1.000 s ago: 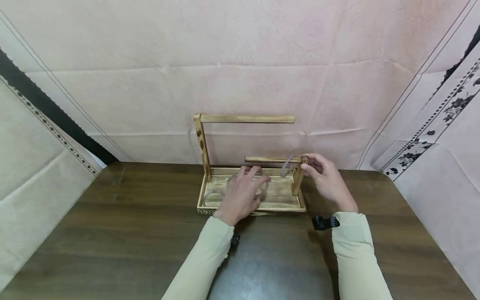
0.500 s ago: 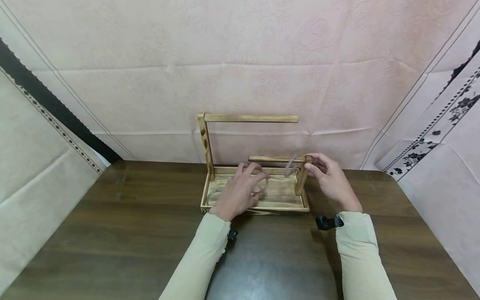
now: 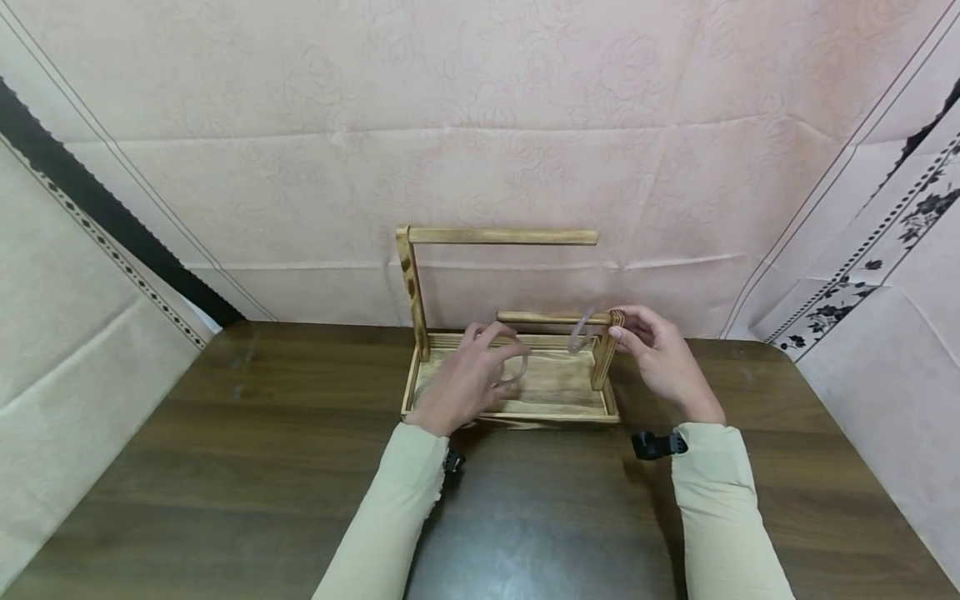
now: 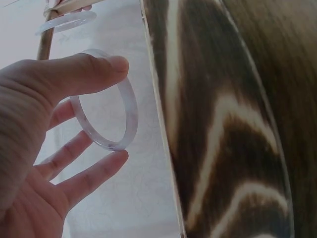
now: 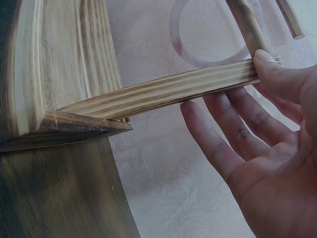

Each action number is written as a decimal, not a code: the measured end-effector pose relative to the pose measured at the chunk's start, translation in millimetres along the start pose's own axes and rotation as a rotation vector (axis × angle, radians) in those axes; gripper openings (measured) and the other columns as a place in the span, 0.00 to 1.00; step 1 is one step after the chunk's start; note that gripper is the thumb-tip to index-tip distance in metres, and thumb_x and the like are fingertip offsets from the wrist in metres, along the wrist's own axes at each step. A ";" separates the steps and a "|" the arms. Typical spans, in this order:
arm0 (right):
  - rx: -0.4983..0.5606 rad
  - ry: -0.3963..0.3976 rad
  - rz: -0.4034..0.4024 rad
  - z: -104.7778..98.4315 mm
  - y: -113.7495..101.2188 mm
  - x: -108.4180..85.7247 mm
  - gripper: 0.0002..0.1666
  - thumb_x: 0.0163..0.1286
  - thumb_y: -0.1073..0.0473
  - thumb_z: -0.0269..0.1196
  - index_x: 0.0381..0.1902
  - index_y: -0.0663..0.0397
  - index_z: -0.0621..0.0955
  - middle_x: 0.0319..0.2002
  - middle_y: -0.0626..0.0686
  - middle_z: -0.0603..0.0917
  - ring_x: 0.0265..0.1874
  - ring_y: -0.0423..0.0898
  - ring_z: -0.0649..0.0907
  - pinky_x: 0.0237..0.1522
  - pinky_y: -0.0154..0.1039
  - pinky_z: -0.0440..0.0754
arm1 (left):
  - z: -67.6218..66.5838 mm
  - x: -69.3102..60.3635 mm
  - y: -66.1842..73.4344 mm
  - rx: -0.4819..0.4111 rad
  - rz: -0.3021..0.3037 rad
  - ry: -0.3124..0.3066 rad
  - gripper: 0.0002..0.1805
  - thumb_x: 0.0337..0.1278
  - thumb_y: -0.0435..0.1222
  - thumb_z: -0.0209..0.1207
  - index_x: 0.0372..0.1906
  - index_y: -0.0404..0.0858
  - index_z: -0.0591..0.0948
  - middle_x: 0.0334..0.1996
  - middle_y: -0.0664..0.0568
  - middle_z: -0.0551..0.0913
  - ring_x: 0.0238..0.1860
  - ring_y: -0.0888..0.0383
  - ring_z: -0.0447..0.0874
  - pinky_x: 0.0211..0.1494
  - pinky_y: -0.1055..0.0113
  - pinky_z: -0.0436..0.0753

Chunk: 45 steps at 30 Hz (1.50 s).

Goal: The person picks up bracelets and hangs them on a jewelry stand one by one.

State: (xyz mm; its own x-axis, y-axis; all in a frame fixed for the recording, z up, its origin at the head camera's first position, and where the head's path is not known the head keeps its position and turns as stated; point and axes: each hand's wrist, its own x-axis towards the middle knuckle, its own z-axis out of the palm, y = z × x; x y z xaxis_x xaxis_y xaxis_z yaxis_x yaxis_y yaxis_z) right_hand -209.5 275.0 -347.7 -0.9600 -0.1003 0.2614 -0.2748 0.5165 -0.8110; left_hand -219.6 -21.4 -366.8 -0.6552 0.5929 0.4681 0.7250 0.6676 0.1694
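Observation:
My left hand (image 3: 467, 377) is over the wooden tray (image 3: 551, 417), holding a pale translucent bangle (image 3: 522, 367) between thumb and fingers; the left wrist view shows that bangle (image 4: 131, 114) upright, its thumb across the upper part. A second bangle (image 3: 576, 335) hangs around the lower wooden bar (image 3: 540, 318), near the short post (image 3: 603, 362). My right hand (image 3: 663, 362) pinches the top of this post; in the right wrist view the thumb lies on the post (image 5: 188, 84) and fingers are beneath it. Something ring-like in the tray is mostly hidden by the left hand.
A taller post (image 3: 412, 292) at the tray's left end carries a higher bar (image 3: 502, 237). The stand is near the back edge of the brown table (image 3: 262, 450), in front of a pale patterned cloth (image 3: 525, 150).
My left hand has shifted slightly left, with the bangle in its fingers. The right hand stays on the short post, and the bangle on the lower bar hangs in place.

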 end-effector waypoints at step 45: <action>-0.012 0.005 0.005 0.2 -3.3 -1.4 0.20 0.80 0.59 0.55 0.63 0.64 0.75 0.55 0.65 0.83 0.49 0.40 0.84 0.53 0.35 0.85 | -17.1 -9.2 -25.3 -0.041 -0.132 0.060 0.27 0.50 0.31 0.75 0.57 0.49 0.85 0.64 0.52 0.77 0.66 0.49 0.70 0.58 0.52 0.84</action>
State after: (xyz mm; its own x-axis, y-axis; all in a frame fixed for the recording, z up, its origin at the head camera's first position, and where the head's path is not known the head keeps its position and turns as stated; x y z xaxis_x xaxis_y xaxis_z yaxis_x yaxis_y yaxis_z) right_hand -207.3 273.2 -345.6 -0.9612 -0.0929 0.2598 -0.2689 0.5273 -0.8060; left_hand -228.3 -51.4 -360.5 -0.7325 0.4721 0.4904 0.6422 0.7182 0.2679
